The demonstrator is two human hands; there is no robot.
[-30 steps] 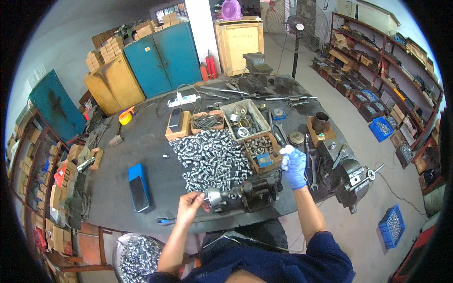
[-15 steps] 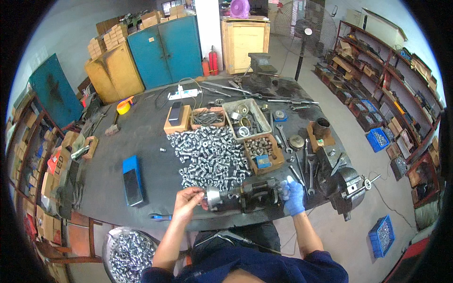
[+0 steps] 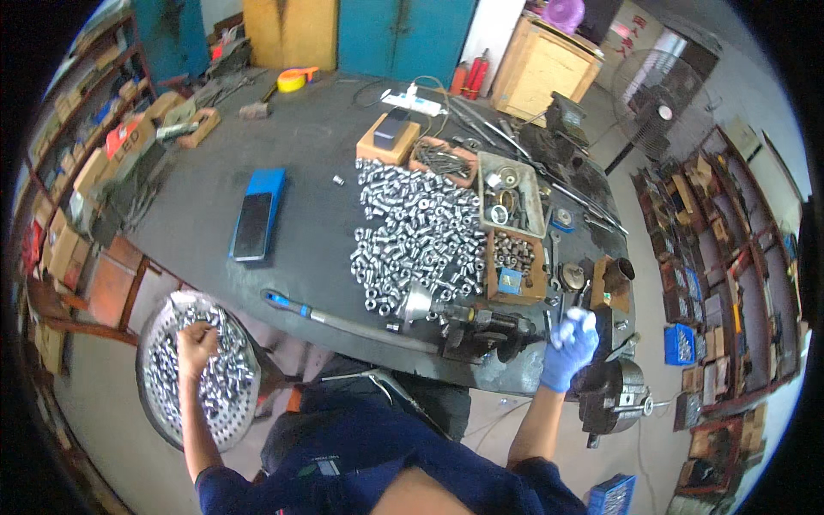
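Note:
My bare left hand [image 3: 197,343] is over a round perforated metal basin [image 3: 249,418] at the lower left, its fingers drawn together. Whatever they hold, if anything, is too small to make out. Shiny metal fittings [image 3: 172,378] fill the basin. My right hand [image 3: 570,350], in a blue glove, is curled closed beside the right end of a dark metal fixture [image 3: 493,330] at the bench's front edge; what lies within its fingers is hidden. The fixture's left end carries a silver collar [image 3: 417,302]. Behind it spreads a heap of similar fittings [image 3: 421,227].
A bar with a blue-black grip [image 3: 343,324] lies along the front edge of the bench [image 3: 189,206]. A phone on a blue box [image 3: 256,219] sits left. Boxes of small parts [image 3: 515,266] stand right of the heap, near a bench vise [image 3: 611,395].
My left hand has left the fixture's silver collar and moved left and down to the basin. My right hand stays by the fixture's right end. The view has turned left and downward.

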